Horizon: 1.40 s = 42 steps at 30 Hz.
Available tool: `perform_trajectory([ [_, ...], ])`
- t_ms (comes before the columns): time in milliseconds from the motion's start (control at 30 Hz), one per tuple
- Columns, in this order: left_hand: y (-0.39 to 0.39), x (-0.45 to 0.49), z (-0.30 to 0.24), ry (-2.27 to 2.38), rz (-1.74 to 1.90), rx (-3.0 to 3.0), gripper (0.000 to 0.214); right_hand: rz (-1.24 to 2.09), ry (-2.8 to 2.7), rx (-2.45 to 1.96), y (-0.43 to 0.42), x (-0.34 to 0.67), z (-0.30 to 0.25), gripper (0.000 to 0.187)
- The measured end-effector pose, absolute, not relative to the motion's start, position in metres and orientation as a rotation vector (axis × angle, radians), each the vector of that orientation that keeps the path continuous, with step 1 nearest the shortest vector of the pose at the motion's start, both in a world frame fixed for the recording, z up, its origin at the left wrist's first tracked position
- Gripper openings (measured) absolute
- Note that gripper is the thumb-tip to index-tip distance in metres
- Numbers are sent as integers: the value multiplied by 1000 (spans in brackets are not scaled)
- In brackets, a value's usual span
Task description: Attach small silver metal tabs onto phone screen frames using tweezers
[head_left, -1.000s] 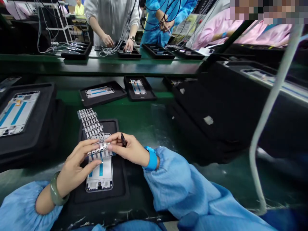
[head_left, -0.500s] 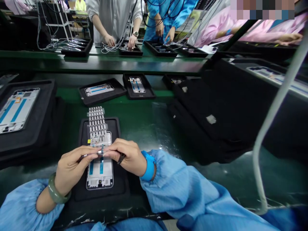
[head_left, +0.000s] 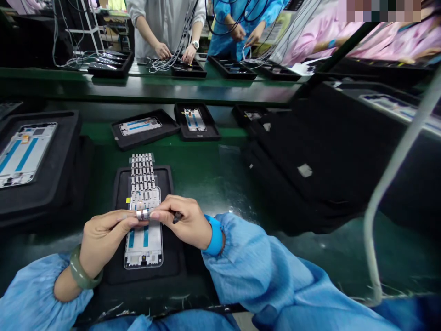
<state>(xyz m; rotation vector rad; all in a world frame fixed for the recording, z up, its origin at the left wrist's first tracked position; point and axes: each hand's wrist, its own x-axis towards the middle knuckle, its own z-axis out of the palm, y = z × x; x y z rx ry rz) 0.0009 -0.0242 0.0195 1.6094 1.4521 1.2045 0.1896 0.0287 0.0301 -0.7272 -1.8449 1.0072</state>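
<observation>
Green bench (head_left: 210, 184): left hand (head_left: 105, 234) and right hand (head_left: 184, 220) pinch a silver strip (head_left: 142, 214)

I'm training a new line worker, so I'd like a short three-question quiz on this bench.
1. Which wears the green bangle: the left hand or the right hand?
2. True or false: the phone frame lies on a black tray.
3. What do the two hands pinch between them?

Key:
1. The left hand.
2. True.
3. A small silver piece.
</observation>
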Motion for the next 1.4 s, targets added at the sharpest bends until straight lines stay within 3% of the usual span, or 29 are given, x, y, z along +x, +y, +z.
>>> perform_trajectory([
  [167,-22,-4,18,1344,1224,1393,20,1018,-1948,-555,39,200,38,17],
  [333,-18,2,46,719,1031,1503,28,1031,-2063,-486,66,217,68,27],
  [500,0,35,78,356,681,1478,33,1701,-2452,-322,72,229,77,36],
  [600,20,50,84,303,583,1392,38,1943,-2344,-521,58,249,75,33],
  [700,44,58,81,453,525,1347,49,1926,-2054,-1024,36,275,82,28],
  [800,62,59,68,957,682,1573,65,1871,-1545,-1446,18,298,90,26],
  [900,66,61,51,1244,821,1895,61,1758,-1325,-1616,16,311,80,25],
  [1000,54,68,37,1176,726,2090,57,1331,-1549,-1781,31,320,59,33],
  [1100,39,81,27,1122,404,2533,55,868,-1562,-1786,55,329,46,32],
  [1267,28,107,14,986,127,2828,54,1157,-1323,-1513,88,326,47,50],
  [1400,35,120,9,962,66,2873,51,1334,-1176,-1355,104,305,35,35],
])
